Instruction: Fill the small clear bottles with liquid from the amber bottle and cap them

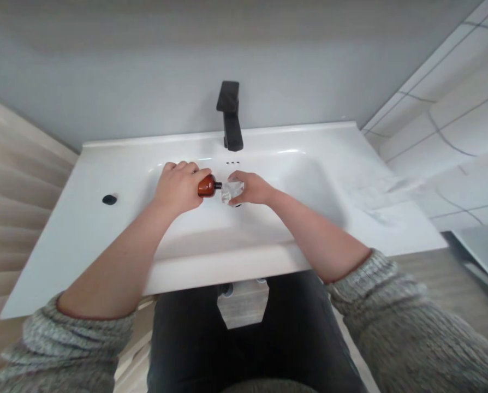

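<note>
Over the basin of a white sink (309, 191), my left hand (178, 188) is wrapped round an amber bottle (206, 186). The bottle lies on its side, its dark neck pointing right. Closed round a small clear container (232, 190), like a glass or cup, is my right hand (252, 187). The bottle's neck meets the container's left side; whether it reaches inside, I cannot tell. No liquid can be made out. Part of the bottle is hidden by my left hand.
A black faucet (231, 117) rises behind the basin, close beyond both hands. On the counter at left lies a small black cap-like piece (109, 200). A blurred clear object (385, 196) is on the right counter. Pale curtain folds (18, 218) hang at left.
</note>
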### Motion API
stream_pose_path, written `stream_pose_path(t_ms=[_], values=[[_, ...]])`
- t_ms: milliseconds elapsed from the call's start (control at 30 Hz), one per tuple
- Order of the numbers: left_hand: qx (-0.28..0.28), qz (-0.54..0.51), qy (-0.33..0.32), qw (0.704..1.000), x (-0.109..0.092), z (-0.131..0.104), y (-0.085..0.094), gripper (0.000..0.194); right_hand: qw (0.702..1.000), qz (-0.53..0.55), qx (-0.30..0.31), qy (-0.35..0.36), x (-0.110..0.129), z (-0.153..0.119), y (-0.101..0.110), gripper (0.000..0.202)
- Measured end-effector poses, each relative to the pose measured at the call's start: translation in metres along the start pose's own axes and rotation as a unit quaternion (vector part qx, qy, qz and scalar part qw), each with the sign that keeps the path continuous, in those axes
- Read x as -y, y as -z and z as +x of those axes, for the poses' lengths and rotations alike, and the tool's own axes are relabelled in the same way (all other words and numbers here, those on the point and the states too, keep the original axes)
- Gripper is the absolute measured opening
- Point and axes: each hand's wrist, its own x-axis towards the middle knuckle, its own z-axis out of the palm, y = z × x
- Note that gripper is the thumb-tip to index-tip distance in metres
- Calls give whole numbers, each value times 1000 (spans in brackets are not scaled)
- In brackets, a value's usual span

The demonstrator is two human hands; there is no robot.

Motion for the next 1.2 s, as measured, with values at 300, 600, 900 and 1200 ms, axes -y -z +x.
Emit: stream_pose_path(t_ms=[300,600,900,1200], values=[[4,3,3,1000,-2,-1,3,69,1000,-16,5,-1,3,0,1,76],[-1,6,-2,1000,-3,-1,3,71,1000,-8,-1,1,1,-1,0,76],[0,5,1,1000,-2,-1,4,67,1000,-12,2,-3,3,-1,2,75],[-13,-6,-4,1000,-1,0,2,70,1000,-10,-3,11,-2,0,0,76]])
